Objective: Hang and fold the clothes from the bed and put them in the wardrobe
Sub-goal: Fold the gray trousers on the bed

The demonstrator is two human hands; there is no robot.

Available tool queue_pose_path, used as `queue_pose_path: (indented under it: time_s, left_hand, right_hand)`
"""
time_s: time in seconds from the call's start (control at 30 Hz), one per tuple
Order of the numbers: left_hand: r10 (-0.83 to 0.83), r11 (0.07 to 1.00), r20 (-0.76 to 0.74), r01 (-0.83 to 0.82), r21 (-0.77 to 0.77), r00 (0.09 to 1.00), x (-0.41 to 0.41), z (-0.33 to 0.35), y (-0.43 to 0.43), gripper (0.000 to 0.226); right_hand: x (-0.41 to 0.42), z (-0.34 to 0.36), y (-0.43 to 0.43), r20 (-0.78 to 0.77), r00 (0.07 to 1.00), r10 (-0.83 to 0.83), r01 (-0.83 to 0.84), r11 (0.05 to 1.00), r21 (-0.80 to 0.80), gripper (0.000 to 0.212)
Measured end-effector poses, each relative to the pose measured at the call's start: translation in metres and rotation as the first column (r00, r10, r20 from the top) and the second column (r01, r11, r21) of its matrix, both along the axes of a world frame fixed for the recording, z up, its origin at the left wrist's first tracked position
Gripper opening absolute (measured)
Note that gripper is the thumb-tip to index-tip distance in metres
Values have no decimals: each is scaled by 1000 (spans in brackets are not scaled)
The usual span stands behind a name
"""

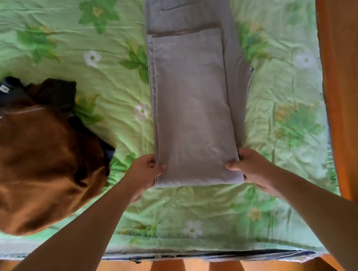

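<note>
We have the grey trousers [193, 110] lying lengthwise on the green floral bedspread [47, 39], waistband at the far end. The legs are laid one on the other and doubled back toward the seat, so the near end is a thick, rounded fold. That fold is where we take hold. Our left hand [144, 174] pinches its left corner, thumb on top of the cloth and fingers curled in underneath. Our right hand [255, 170] does the same at the right corner, thumb pressed on the upper layer; its other fingers are mostly hidden beneath the fabric. Holding both corners at once keeps the layers together and the edge straight, which we judge sets us up to bring this end over once more into a compact stack.

Well to the left, a brown fleecy garment [35, 158] is heaped over some dark clothes [8, 91], not yet folded, so most of the job remains.
</note>
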State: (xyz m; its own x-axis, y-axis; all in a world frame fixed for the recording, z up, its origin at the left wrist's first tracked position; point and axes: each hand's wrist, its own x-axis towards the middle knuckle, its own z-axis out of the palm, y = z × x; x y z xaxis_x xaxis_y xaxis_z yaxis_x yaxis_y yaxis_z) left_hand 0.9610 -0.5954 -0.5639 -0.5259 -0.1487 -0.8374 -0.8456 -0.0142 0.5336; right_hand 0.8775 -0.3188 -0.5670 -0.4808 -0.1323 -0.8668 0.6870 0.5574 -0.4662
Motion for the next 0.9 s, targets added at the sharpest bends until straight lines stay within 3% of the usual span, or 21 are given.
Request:
queue_pose_path:
  time_s: [0.17,0.33,0.43,0.53,0.6,0.73,0.9]
  left_hand:
    - [23,998,77,-28,54,997,43,-3,8,21]
    - [19,996,74,-25,81,997,24,9,6,20]
    - [173,981,-45,-168,96,984,-18,10,-2,20]
    - [268,962,-145,-257,89,952,-68,4,-13,40]
    - [242,970,-247,-234,59,938,-95,-1,-17,45]
    - [120,982,-332,-161,-99,936,-130,-14,-14,42]
    - [106,975,-389,-173,-140,915,-148,0,-14,40]
  right_hand:
    - [41,-1,11,82,995,-57,56,998,8,28]
    - [28,7,5,156,984,-81,82,997,-5,23]
    - [-11,9,-12,94,969,-227,235,968,-85,24]
    - [-62,6,-37,-20,939,-344,335,926,-175,34]
    - [-88,1,-54,-90,925,-369,346,917,-199,45]
    - [-117,-22,-69,-163,911,-379,348,918,-191,42]
    - [-138,-13,-74,-235,924,-301,268,949,-163,35]
